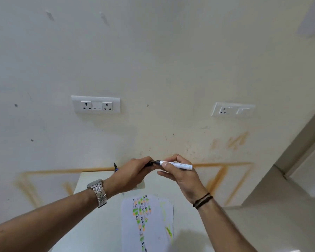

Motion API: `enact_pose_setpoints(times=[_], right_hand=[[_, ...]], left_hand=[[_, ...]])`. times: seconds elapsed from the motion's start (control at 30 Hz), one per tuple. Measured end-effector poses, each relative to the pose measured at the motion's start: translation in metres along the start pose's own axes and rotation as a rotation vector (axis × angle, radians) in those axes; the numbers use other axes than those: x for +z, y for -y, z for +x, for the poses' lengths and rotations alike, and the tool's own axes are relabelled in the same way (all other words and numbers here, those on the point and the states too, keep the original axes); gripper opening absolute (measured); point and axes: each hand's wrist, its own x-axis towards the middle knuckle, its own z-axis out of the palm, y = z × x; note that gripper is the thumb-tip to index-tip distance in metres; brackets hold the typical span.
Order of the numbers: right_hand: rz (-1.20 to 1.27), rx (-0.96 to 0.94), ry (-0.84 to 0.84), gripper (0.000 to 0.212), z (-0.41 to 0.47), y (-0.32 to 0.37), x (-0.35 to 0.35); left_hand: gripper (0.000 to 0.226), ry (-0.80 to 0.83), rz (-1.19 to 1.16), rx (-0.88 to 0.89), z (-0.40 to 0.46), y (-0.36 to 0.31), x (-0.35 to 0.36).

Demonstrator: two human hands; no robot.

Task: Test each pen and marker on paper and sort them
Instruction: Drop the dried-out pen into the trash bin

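A white-barrelled marker (178, 164) with a black tip end is held level above the table, gripped by my right hand (178, 174). My left hand (133, 172) is closed on the black cap (149, 163) at the marker's tip; whether cap and tip touch is unclear. Below the hands lies white paper (149, 224) covered with green, orange and black test strokes. A dark pen tip (115, 167) pokes up behind my left hand; the rest of it is hidden.
The small white table (91, 224) stands against a cream wall with two socket plates (95, 104) (233, 109). Orange marks stain the wall. Bare floor lies to the right of the table, with a door frame (302, 146) beyond.
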Motion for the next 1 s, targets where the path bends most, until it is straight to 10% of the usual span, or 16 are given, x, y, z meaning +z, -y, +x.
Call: enact_pose_setpoints(times=[0.67, 0.87, 1.0], right_hand=[[-0.056, -0.135, 0.101, 0.012, -0.047, 0.091, -0.183], [-0.082, -0.132, -0.101, 0.053, -0.043, 0.083, -0.219], [-0.061, 0.006, -0.028, 0.042, -0.044, 0.058, -0.243]], left_hand=[[0.032, 0.063, 0.543, 0.09, 0.081, -0.197, 0.067], [0.033, -0.039, 0.59, 0.082, 0.104, -0.24, 0.119], [0.039, 0.093, 0.47, -0.042, 0.119, -0.231, 0.146]])
